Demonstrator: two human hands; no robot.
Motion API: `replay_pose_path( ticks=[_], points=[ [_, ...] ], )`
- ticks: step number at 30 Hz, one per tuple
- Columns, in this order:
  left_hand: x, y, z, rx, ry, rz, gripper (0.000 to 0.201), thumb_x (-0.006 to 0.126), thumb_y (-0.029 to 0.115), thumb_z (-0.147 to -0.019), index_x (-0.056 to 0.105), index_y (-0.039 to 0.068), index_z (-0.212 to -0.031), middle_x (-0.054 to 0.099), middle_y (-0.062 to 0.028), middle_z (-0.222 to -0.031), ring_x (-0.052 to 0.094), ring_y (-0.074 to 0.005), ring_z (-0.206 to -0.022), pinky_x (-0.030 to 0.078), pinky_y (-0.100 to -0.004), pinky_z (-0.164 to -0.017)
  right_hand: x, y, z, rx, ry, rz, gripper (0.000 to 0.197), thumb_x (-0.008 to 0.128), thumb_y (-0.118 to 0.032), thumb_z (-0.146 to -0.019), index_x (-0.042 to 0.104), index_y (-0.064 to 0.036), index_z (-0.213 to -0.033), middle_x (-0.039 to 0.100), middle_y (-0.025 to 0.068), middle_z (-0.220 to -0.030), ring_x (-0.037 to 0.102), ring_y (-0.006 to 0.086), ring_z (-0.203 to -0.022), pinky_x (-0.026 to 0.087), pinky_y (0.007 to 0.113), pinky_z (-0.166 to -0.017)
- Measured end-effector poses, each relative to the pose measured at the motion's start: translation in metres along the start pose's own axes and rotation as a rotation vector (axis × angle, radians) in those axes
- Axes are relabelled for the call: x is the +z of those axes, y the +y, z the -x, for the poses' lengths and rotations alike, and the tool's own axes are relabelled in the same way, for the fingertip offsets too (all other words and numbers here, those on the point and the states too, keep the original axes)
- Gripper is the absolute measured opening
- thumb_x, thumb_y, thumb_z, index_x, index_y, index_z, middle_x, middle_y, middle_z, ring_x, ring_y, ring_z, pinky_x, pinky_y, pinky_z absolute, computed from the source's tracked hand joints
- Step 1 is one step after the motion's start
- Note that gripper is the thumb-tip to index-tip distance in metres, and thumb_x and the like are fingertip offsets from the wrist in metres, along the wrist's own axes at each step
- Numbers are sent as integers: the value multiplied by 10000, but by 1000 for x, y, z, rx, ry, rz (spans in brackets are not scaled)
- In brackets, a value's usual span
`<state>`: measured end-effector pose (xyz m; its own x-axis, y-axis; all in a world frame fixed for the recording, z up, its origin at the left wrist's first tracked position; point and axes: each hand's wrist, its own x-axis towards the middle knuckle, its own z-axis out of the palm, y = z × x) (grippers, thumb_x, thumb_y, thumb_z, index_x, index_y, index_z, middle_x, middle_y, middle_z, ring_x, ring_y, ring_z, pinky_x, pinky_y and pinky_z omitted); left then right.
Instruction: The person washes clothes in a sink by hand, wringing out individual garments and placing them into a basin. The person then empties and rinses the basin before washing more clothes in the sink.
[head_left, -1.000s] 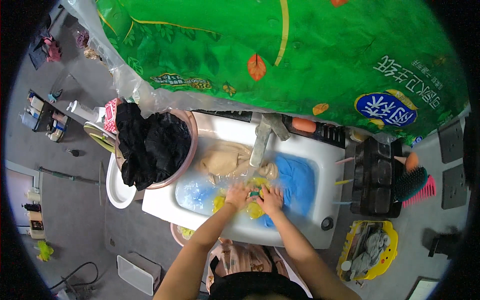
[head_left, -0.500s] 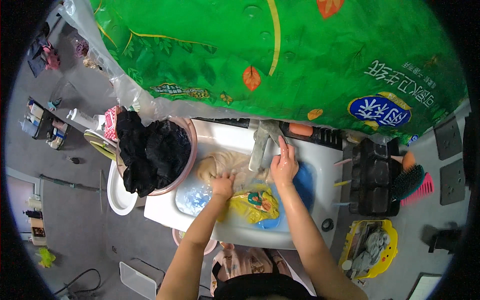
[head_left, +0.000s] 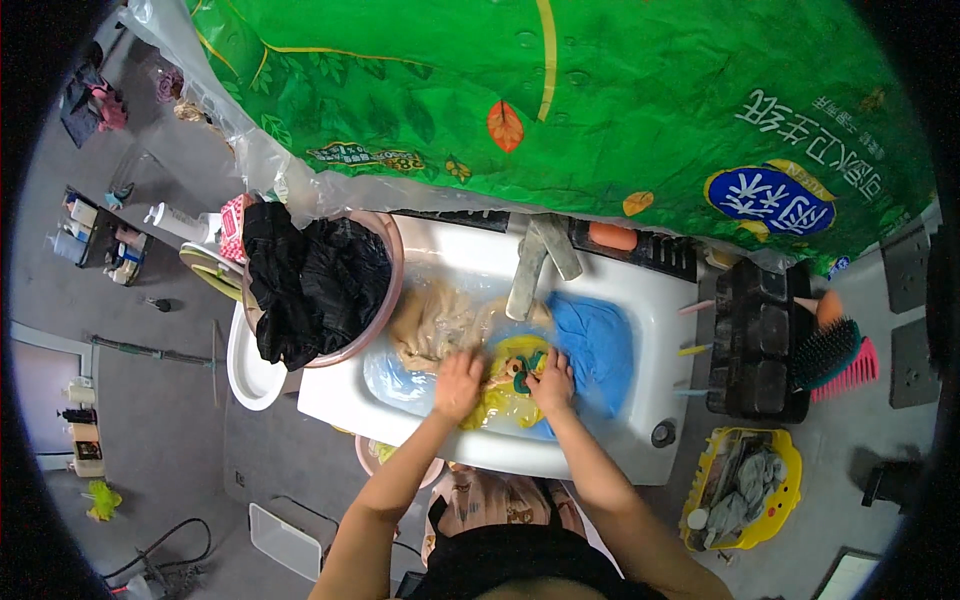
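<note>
In the head view, a white sink (head_left: pixel 662 335) holds cloudy water, with a grey tap (head_left: pixel 527 283) at its far side and a large green package (head_left: pixel 420 110) beyond. A pink basin (head_left: pixel 394 285) of black cloth (head_left: pixel 320 280) sits at left; a yellow basket (head_left: pixel 782 518) stands at right in the grey room. The yellow cloth (head_left: pixel 500 408) lies in the sink's near middle, wet and crumpled, with a green-and-orange print, between beige cloth (head_left: pixel 432 322) and blue cloth (head_left: pixel 597 350). The left hand (head_left: pixel 460 386) and right hand (head_left: pixel 553 385) touch its sides, fingers fairly close together; whether they grip it, I cannot tell.
</note>
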<state>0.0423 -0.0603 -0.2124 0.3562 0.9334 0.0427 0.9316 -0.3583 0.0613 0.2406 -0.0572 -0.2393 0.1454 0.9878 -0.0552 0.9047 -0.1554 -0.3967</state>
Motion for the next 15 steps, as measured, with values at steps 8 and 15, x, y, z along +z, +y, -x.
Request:
replay_pose_path(
  ticks=[8,15],
  points=[
    [38,16,3,-247,-421,197,529,623,246,-709,438,53,-1166,485,-112,-1125,441,-279,-1084,370,-356,-915,-70,4,-26,318,-494,-1372,212,640,-37,-723,603,0,-928,621,52,-821,579,115,-712,466,245,-656],
    [11,-15,11,-255,-221,775,269,553,266,-793,606,38,-926,608,-94,-867,583,-262,-802,449,-332,-725,-132,17,-19,48,119,-1167,169,626,50,-692,625,3,-854,614,38,-843,565,107,-765,462,235,-707]
  ],
)
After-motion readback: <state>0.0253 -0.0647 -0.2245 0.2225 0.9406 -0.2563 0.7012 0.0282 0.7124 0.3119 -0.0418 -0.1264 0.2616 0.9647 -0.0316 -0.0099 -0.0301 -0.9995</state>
